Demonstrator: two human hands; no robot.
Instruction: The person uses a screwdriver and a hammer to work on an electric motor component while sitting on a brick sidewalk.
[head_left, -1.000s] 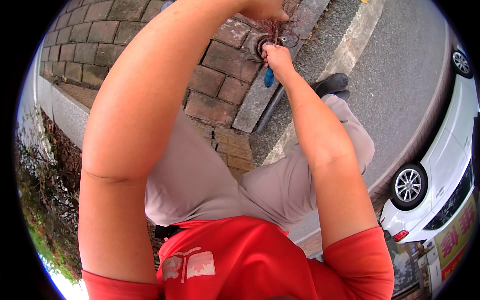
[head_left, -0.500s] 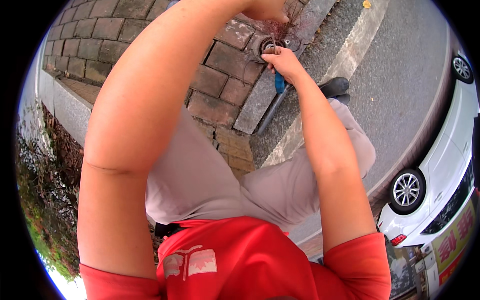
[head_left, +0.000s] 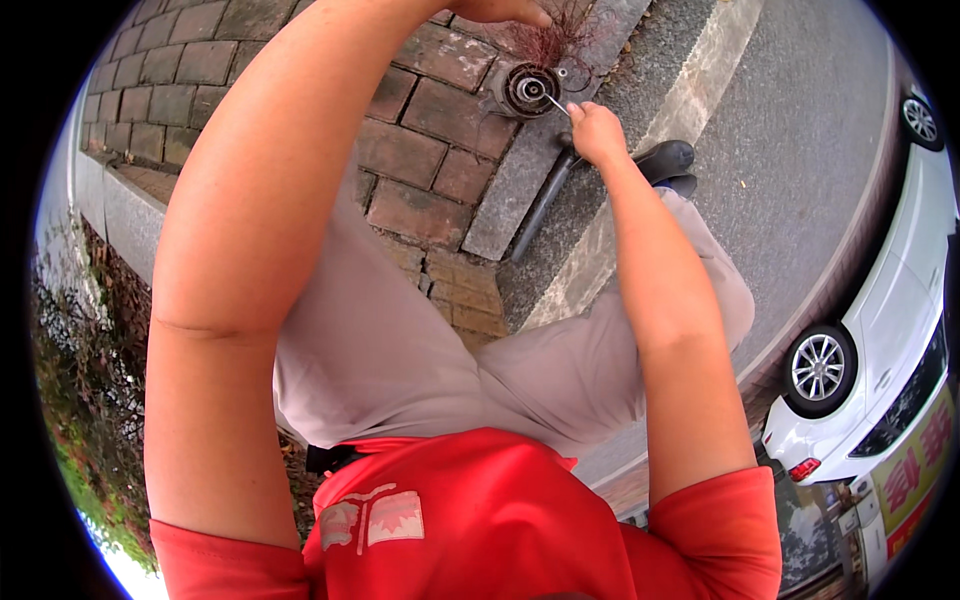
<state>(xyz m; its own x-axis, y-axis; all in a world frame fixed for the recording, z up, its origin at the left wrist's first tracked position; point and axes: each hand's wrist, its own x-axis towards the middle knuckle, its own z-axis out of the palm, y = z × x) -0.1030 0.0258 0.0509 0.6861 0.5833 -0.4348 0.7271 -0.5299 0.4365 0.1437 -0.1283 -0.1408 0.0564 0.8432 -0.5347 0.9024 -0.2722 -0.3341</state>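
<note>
My right hand (head_left: 598, 133) is closed around a thin metal shaft (head_left: 558, 104), which looks like a screwdriver; its handle is hidden in my fist. The shaft's tip reaches into the middle of a round dark metal part (head_left: 520, 92) with concentric rings, lying at the kerb. A tangle of fine reddish wire (head_left: 552, 38) spreads just beyond this part. My left hand (head_left: 500, 8) is at the top edge, close to the wire and mostly cut off. One digit stretches to the right, but the remaining fingers and anything they hold are out of sight.
A dark hammer-like tool (head_left: 540, 210) lies aslant against the kerb (head_left: 493, 225). Brick paving (head_left: 420, 210) extends to the left. My shoe (head_left: 665, 160) rests on the road by a white painted line (head_left: 695, 85). A white car (head_left: 880, 360) stands at the right.
My right hand has moved right and slightly down from the round part, uncovering its rings. The blue handle seen below the hand has gone from view. My left hand has shifted up and left.
</note>
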